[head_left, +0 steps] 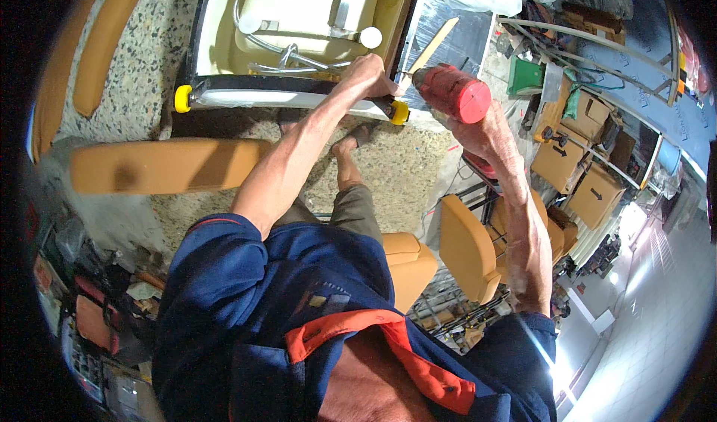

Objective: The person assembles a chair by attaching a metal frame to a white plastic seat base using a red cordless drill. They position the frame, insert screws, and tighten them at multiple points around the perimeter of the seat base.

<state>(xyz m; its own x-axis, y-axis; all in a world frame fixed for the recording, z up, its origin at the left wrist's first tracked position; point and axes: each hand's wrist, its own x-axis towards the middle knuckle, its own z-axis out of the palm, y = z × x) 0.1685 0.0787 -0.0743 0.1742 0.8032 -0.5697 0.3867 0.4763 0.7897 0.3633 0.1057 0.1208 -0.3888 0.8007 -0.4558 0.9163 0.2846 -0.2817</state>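
Clamps the right hand [482, 131] around the handle of a red drill [457, 95], with bit pointing left, just beside the left hand [366, 76]. Bends the left hand at the dark edge [276, 86] of a cream shell [216, 45], near a yellow corner cap [400, 113]; cannot tell whether closed on anything. Shows, beyond, a clear hose [287, 54] inside the shell.

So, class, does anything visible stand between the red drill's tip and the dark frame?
Nothing visible clearly blocks the way from the red drill, held in the right hand, to the dark frame. The left hand is at the frame's corner, close beside the drill's tip; whether tip and frame touch is unclear.
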